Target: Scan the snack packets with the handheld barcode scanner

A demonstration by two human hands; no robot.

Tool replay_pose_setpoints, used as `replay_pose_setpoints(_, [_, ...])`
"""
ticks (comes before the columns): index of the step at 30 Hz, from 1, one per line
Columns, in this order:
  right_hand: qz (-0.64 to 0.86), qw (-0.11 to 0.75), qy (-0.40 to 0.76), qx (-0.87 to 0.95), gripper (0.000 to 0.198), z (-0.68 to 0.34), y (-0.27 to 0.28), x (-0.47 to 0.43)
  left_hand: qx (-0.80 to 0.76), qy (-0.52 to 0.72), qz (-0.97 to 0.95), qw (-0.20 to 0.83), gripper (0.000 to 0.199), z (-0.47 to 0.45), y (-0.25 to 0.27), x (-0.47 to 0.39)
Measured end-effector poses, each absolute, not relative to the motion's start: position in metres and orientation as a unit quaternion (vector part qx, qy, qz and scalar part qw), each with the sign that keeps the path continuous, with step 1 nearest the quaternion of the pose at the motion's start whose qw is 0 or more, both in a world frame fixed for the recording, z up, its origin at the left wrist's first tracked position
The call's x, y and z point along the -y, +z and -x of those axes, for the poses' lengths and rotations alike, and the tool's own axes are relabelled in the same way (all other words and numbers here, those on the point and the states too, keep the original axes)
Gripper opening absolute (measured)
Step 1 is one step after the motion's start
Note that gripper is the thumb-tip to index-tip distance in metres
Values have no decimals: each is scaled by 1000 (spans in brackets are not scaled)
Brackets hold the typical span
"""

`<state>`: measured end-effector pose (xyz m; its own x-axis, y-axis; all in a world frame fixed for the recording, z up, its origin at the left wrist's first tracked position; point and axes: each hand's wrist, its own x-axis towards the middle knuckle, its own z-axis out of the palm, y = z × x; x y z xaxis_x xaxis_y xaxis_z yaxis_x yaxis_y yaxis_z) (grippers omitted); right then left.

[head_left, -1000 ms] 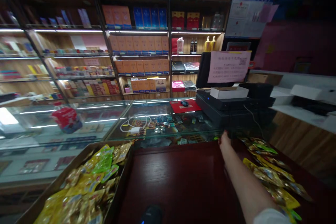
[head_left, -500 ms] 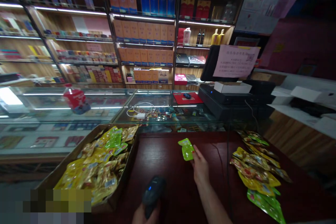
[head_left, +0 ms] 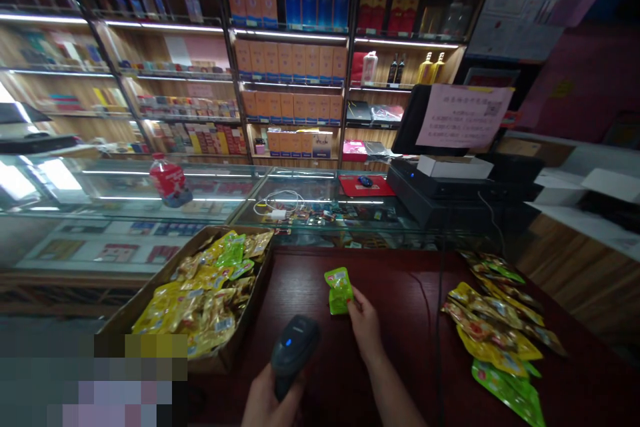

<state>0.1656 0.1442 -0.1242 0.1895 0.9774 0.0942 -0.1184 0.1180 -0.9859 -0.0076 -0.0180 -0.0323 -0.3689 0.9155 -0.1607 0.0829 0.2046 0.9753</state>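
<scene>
My left hand (head_left: pixel 273 395) is wrapped round the handle of a dark barcode scanner (head_left: pixel 296 345) with a small blue light on top. In my right hand (head_left: pixel 366 328), a green snack packet (head_left: pixel 339 291) is pinched by its right edge above the brown tabletop (head_left: pixel 300 273). The scanner's head is just left of and nearer me than the packet. On the left stands an open cardboard box (head_left: pixel 250 307) full of gold, yellow and green packets (head_left: pixel 200 300). A loose pile of similar packets (head_left: pixel 493 327) lies to the right of my right arm.
A black cable (head_left: pixel 440 320) runs down the tabletop between my right arm and the pile. Beyond are a glass counter (head_left: pixel 230 180), a red jug (head_left: pixel 170 180), a white charging cable (head_left: pixel 280 203), a mouse (head_left: pixel 365 181) and a monitor (head_left: pixel 411 121) with a paper sign.
My right hand has moved left with the green packet, closer to the scanner. My left hand has raised the scanner slightly, and the whole view has shifted a little.
</scene>
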Motion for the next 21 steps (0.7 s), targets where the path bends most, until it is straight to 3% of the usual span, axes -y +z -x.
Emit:
replay_pose_setpoints(7, [504,594,426,459,34,-161,-131,-149,-652,492,-381,433,42,10,-9,8])
replay_pose_setpoints(21, [487,590,418,489,34,-158,-132,-146,-628,498,-356,480,50,2,-14,10])
